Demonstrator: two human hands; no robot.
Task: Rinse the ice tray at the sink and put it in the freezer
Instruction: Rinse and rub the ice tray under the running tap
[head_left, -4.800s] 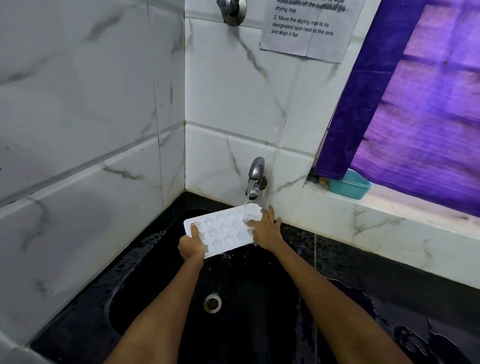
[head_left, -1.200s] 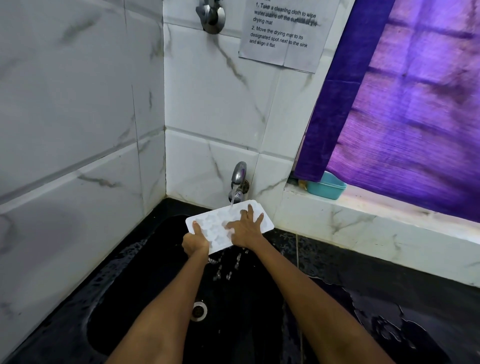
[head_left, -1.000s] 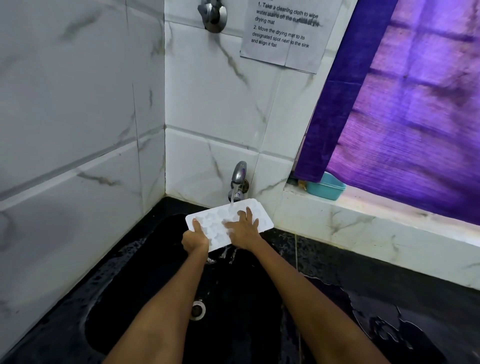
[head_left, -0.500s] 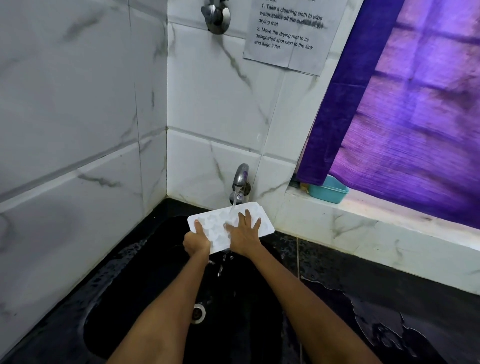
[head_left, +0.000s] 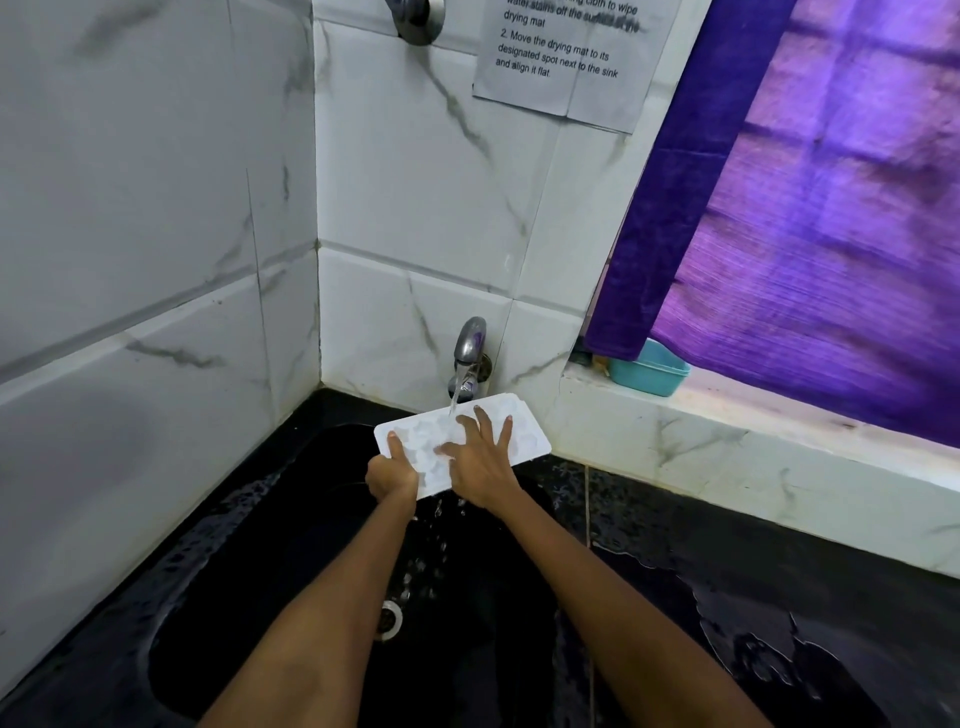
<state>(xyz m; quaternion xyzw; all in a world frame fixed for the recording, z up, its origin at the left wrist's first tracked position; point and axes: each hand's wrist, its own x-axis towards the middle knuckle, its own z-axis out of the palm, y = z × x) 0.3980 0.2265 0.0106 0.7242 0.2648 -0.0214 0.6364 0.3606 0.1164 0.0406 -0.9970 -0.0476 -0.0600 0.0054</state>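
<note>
A white ice tray (head_left: 524, 434) is held over the black sink (head_left: 249, 561), under the running chrome tap (head_left: 469, 347). Water falls onto the tray's middle and drips off its near edge into the basin. My left hand (head_left: 390, 474) grips the tray's near left corner, thumb on top. My right hand (head_left: 483, 457) lies flat on the tray's top with fingers spread, covering its middle part.
White marble tiles close the corner on the left and behind. The drain (head_left: 390, 617) sits in the basin below my arms. A wet black counter (head_left: 779, 582) extends right. A teal tub (head_left: 649, 368) stands on the window ledge under a purple curtain (head_left: 810, 218).
The tray stays under the tap in my left hand. My right hand has shifted over the tray's top, from its right end toward the middle, fingers now spread.
</note>
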